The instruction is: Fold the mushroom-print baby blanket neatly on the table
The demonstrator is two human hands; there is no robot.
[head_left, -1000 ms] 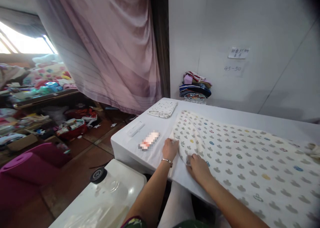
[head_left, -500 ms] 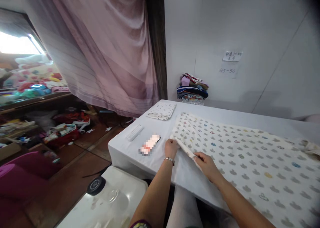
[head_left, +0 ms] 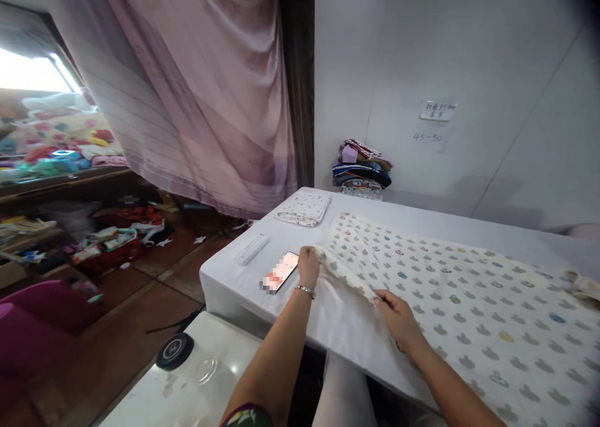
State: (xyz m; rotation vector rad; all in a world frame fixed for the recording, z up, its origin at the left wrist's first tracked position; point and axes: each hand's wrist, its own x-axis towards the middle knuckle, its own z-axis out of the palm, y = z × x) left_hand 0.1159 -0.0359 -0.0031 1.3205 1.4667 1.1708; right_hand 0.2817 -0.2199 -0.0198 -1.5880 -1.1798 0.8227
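A cream cloth (head_left: 422, 289) printed with grey rabbit heads and a few coloured ones lies spread over the right part of the white-covered table (head_left: 262, 302). My left hand (head_left: 309, 264) pinches its near left corner, drawn out to the left and slightly raised. Along the same edge, my right hand (head_left: 397, 317) grips the cloth between thumb and fingers. Between the two hands the edge runs taut. Just left of my left hand lies a phone (head_left: 282, 272), its screen partly blurred out.
A folded spotted cloth (head_left: 304, 206) and a white stick-shaped object (head_left: 253, 249) lie on the table's left side. Behind stands a stack of folded fabrics (head_left: 362, 169) by the wall. A white stool (head_left: 140, 392) bears a lidded clear jar (head_left: 175, 351). A pink curtain (head_left: 225, 102) hangs at left.
My left hand has moved left and a little away from me, pulling the cloth's corner towards the phone. My right hand has shifted slightly right, and the edge between them has opened out.
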